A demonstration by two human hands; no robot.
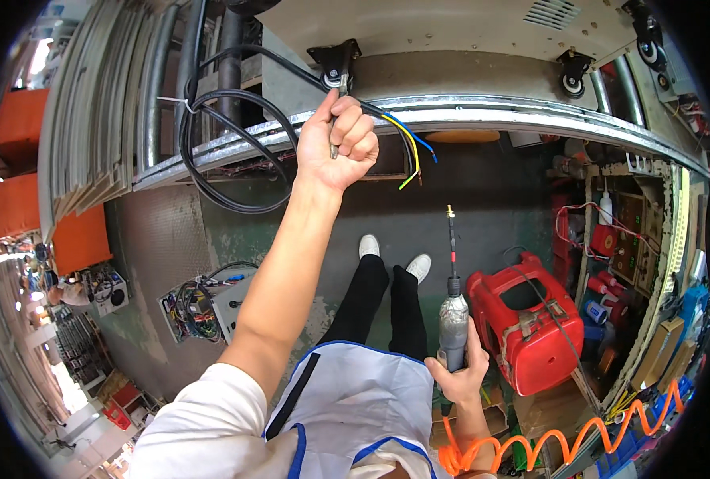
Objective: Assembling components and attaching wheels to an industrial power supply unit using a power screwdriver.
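My left hand point(339, 144) is closed around a slim metal wrench point(334, 150), stretched out ahead of me. The far end of the wrench meets a black swivel caster point(335, 68) under a beige metal cabinet point(450, 36); where exactly it grips is too small to tell. Lower right, my right hand point(462, 371) wraps round a grey air screwdriver point(453, 335) with a long bit point(452, 239) pointing away from me. An orange coiled hose point(558, 443) runs from near the tool's rear end off to the right.
A black cable point(211, 195) with bare blue and yellow-green ends loops over the galvanized rail point(490, 113). On the right stand a red plastic stool-like container point(542, 351) and a cluttered shelf point(630, 231). An open electrical box point(227, 303) lies left of my legs.
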